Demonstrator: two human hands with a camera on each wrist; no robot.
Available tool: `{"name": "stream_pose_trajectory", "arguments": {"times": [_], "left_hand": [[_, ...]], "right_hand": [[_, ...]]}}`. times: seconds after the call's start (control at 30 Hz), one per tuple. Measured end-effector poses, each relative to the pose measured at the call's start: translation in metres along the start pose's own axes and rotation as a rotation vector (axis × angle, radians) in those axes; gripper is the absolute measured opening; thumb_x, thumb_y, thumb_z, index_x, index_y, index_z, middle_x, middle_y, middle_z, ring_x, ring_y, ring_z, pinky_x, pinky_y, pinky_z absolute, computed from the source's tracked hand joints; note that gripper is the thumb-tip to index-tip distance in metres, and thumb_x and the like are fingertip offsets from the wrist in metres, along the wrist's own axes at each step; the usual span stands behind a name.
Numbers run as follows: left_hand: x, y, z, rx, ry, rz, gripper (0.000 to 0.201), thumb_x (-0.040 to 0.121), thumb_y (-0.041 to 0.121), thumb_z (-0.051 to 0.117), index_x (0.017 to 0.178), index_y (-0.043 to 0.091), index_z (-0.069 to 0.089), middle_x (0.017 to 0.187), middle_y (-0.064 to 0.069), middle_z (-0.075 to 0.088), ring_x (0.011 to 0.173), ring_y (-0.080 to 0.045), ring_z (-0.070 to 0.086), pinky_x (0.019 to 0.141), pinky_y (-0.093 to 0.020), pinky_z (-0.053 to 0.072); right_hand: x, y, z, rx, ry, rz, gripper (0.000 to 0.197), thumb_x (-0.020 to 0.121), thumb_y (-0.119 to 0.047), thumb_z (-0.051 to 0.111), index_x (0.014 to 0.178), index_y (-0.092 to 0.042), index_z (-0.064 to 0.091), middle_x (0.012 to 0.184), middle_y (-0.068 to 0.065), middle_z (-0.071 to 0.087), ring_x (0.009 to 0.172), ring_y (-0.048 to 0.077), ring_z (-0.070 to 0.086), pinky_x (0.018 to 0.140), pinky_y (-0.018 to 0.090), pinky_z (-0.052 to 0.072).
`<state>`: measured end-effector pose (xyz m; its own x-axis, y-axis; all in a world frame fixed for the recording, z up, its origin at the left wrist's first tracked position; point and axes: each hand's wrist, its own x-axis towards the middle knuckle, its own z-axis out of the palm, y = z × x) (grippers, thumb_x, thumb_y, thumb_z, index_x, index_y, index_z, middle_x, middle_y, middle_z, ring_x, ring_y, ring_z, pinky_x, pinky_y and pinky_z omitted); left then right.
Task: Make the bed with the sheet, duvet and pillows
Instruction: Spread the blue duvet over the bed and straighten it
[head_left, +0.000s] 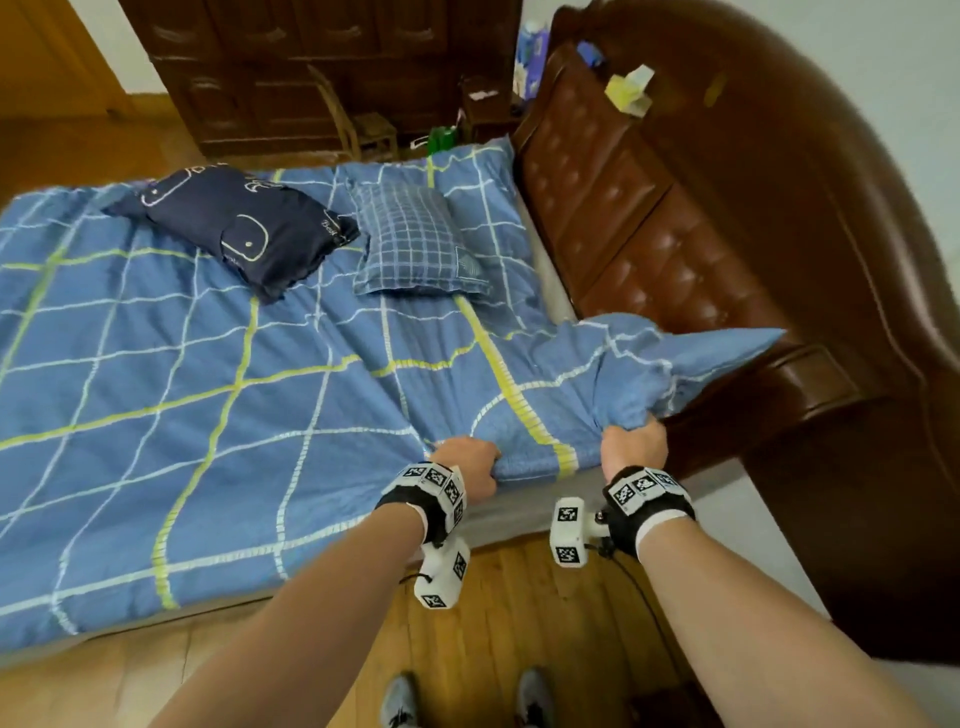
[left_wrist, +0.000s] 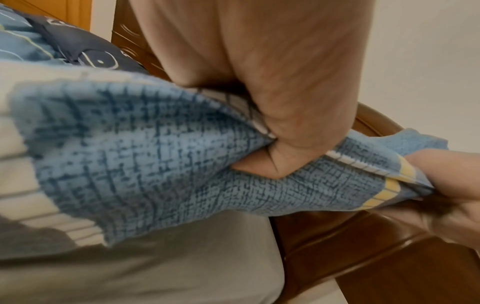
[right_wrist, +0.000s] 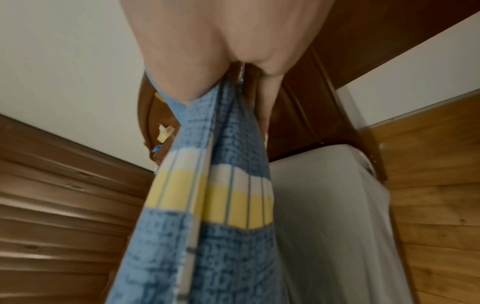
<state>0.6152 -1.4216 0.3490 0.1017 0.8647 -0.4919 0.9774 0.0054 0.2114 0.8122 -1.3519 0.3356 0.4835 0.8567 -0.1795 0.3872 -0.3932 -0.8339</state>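
Both hands, left hand (head_left: 470, 462) and right hand (head_left: 635, 444), grip the duvet (head_left: 208, 364) corner at lower right: pull taut, lay it square to the headboard (head_left: 649, 208).

I see a mid-blue cotton duvet (head_left: 218, 364) crossed by a wide grid of white and pale yellow-green lines; up close, from my left wrist, its weave shows a darker blue crosshatch. On it lies a navy pillow (head_left: 244, 228) printed with white outline whales, and beside that a smaller blue pillow (head_left: 415, 241) in a fine white check. The mattress edge (head_left: 498, 512) is plain grey. The tufted leather headboard (head_left: 649, 208) is a glossy reddish brown, the plank floor (head_left: 519, 623) honey-coloured wood. My wrist bands (head_left: 647, 496) are black with white tags bearing black square codes.
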Motion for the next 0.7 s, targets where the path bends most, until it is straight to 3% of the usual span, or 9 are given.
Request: {"name": "stream_pose_trajectory", "arguments": {"times": [0.2,0.27,0.33,0.4,0.5,0.6,0.7], "left_hand": [[0.03,0.07,0.068,0.011,-0.147,0.052,0.022,0.083,0.026,0.057,0.099,0.014,0.065,0.099,-0.011,0.069,0.094,-0.031,0.065,0.08,-0.038,0.055],[0.035,0.078,0.099,-0.087,-0.232,0.084,0.032,0.086,0.024,0.056,0.115,0.017,0.064,0.113,-0.009,0.068,0.106,-0.029,0.063,0.089,-0.038,0.053],[0.037,0.082,0.119,-0.208,-0.329,0.104,0.045,0.089,0.021,0.052,0.135,0.023,0.053,0.133,-0.005,0.059,0.119,-0.026,0.057,0.101,-0.035,0.046],[0.036,0.081,0.122,-0.294,-0.303,0.05,0.056,0.087,0.019,0.051,0.142,0.027,0.045,0.141,-0.004,0.052,0.122,-0.026,0.055,0.102,-0.035,0.045],[0.032,0.072,0.102,-0.326,-0.241,-0.043,0.058,0.088,0.021,0.057,0.144,0.024,0.04,0.145,-0.003,0.045,0.128,-0.027,0.048,0.107,-0.039,0.041],[0.029,0.049,0.075,-0.289,-0.217,-0.107,0.054,0.091,0.024,0.056,0.143,0.024,0.04,0.146,-0.003,0.045,0.129,-0.023,0.048,0.108,-0.035,0.039],[0.029,0.032,0.057,-0.296,-0.144,-0.186,0.049,0.093,0.028,0.053,0.141,0.026,0.043,0.142,0.002,0.049,0.128,-0.02,0.048,0.107,-0.031,0.039]], "right_hand": [[0.025,0.096,-0.049,-0.069,-0.028,0.356,0.029,0.088,-0.004,0.054,0.115,0.002,0.063,0.118,0.026,0.063,0.109,0.044,0.06,0.088,0.039,0.047],[0.035,0.127,-0.048,-0.073,-0.042,0.487,0.033,0.084,-0.01,0.054,0.115,0.0,0.058,0.116,0.024,0.061,0.115,0.043,0.058,0.093,0.04,0.046],[0.044,0.138,-0.047,-0.102,-0.152,0.537,0.034,0.088,-0.012,0.052,0.119,-0.001,0.058,0.122,0.02,0.06,0.121,0.038,0.055,0.099,0.039,0.044],[0.05,0.134,-0.04,-0.187,-0.285,0.539,0.036,0.093,-0.014,0.054,0.125,0.001,0.059,0.128,0.018,0.06,0.121,0.034,0.056,0.1,0.038,0.045],[0.045,0.115,-0.031,-0.326,-0.495,0.396,0.049,0.08,-0.018,0.067,0.123,0.004,0.057,0.123,0.013,0.062,0.116,0.036,0.058,0.101,0.039,0.047],[0.05,0.104,-0.038,-0.409,-0.503,0.322,0.048,0.084,-0.024,0.06,0.124,0.001,0.058,0.125,0.019,0.061,0.114,0.035,0.06,0.095,0.037,0.051],[0.047,0.088,-0.068,-0.799,-0.455,0.116,0.037,0.095,-0.017,0.052,0.128,-0.001,0.059,0.13,0.019,0.06,0.12,0.035,0.056,0.098,0.039,0.048]]}}
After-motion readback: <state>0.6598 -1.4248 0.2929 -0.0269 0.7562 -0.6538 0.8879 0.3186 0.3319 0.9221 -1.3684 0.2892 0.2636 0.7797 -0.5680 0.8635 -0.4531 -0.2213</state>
